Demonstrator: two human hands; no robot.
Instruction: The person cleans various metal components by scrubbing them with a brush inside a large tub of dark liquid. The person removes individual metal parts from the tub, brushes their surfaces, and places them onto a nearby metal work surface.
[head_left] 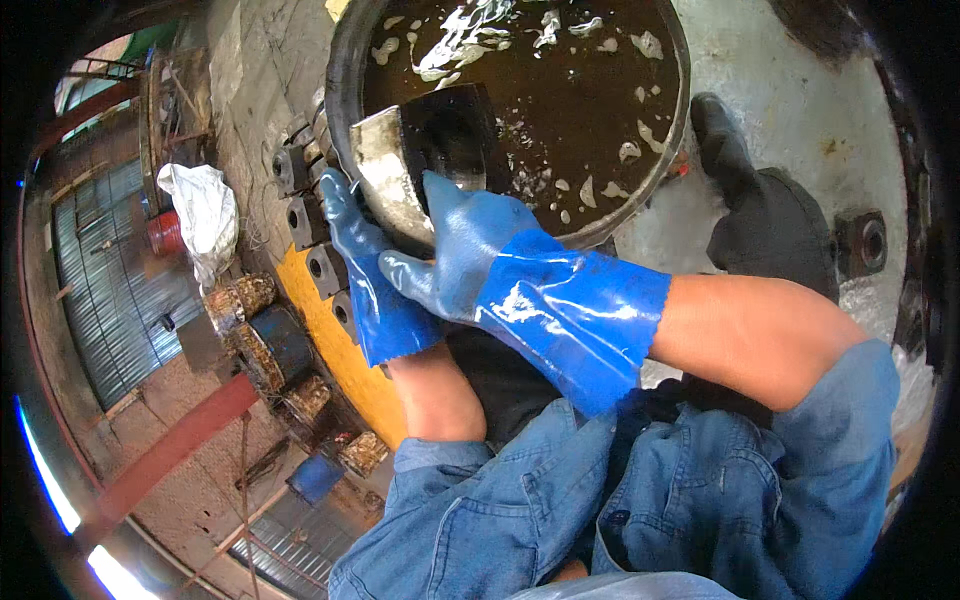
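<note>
The right hand [470,245] is clamped on the block [383,165] just ahead of it, at the tub [346,70]; whether the left hand [362,245], alongside, grips too I cannot tell; slick gloves [575,300] could let the block slip into the liquid [570,110].

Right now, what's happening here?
A person's right hand, in a blue rubber glove, grips a silver and dark metal block over the rim of a round grey tub of murky brown liquid; the left hand, also gloved, is beside it, perhaps supporting it. Grey blocks with round holes stand left of the tub.
</note>
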